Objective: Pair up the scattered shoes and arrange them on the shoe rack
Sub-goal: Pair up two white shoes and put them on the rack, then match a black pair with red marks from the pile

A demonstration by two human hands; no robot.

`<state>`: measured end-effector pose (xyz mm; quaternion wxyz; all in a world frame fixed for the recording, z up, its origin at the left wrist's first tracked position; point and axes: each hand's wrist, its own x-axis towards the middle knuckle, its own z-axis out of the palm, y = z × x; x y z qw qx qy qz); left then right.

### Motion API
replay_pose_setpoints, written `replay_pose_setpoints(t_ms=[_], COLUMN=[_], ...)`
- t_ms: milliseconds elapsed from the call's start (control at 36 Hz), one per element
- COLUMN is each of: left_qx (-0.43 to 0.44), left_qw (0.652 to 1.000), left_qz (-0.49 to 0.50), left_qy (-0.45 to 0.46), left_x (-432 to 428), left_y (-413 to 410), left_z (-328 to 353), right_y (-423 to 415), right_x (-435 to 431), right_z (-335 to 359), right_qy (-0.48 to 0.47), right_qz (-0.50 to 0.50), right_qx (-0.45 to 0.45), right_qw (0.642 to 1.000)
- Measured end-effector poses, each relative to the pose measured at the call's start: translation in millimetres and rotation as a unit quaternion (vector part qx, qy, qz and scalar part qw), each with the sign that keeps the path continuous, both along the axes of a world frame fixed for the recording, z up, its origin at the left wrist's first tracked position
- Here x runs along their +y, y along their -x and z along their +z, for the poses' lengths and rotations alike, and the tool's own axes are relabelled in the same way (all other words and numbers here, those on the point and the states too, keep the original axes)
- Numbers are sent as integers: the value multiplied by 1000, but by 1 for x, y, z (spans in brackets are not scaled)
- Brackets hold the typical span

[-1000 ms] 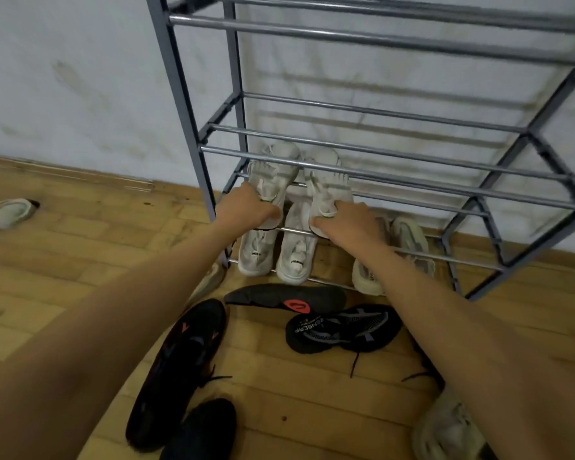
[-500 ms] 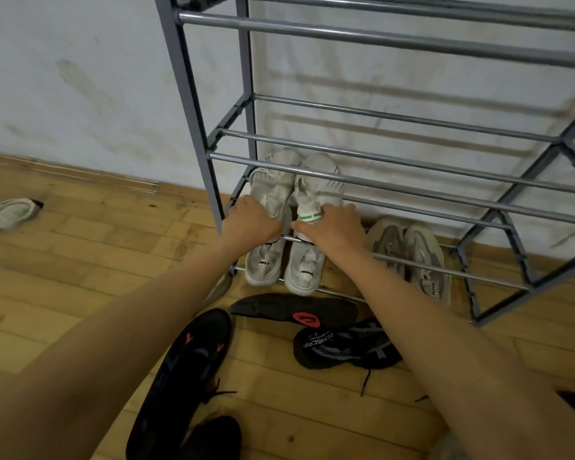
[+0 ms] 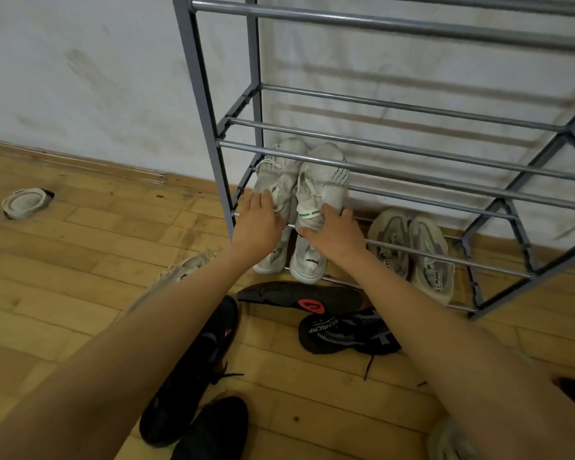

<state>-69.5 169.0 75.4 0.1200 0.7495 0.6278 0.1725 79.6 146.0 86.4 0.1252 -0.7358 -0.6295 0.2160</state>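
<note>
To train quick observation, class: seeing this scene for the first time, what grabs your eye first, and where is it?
Two bare arms reach to a pair of white sneakers on the second-lowest tier of the grey shoe rack, left hand pressing one heel, right hand holding the other. Scattered black shoes and a black insole lie on the wooden floor in front.

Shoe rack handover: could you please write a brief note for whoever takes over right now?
Left hand rests flat-fingered on the left white sneaker; right hand pinches the heel of the right white sneaker; both sit on the second tier of the shoe rack.
Done: white pair and beige pair on the bottom tier.
Left: black shoes, black knit shoe and light shoe on the floor.
</note>
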Motion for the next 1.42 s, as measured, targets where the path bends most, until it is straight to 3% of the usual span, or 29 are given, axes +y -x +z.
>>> replay_pose_setpoints(t_ms=[167,306,389,500,722,833,1000,1194,1417], left_qx=[-40,-31,-16,12,82,101,132,160,155], left_qw=[998,998,997,991,970,976,979,983,987], left_qz=[-21,-36,-66,-125,-144,-116,-57,-54,-44], left_qy=[40,-27,-38,36,176,157,143,74,27], left_x=[-23,-58,-87,-128,-157,-148,-114,-90,-74], left_y=[4,3,-4,-19,-42,-46,-36,-30,-22], left_z=[5,-12,-27,-49,-91,-104,-113,-125,-130], right_y=[-6,-18,-30,-50,-85,-91,-83,-75,-70], right_x=[-24,-57,-85,-125,-175,-168,-134,-97,-77], right_z=[3,-3,-10,-24,-77,-101,-126,-134,-142], right_qy=[-27,-89,-80,-45,66,97,64,-61,-46], right_qz=[38,65,83,120,120,100,79,97,120], right_qx=[-23,-41,-67,-117,-125,-98,-50,-71,-80], right_qw=[999,993,991,985,983,985,994,991,988])
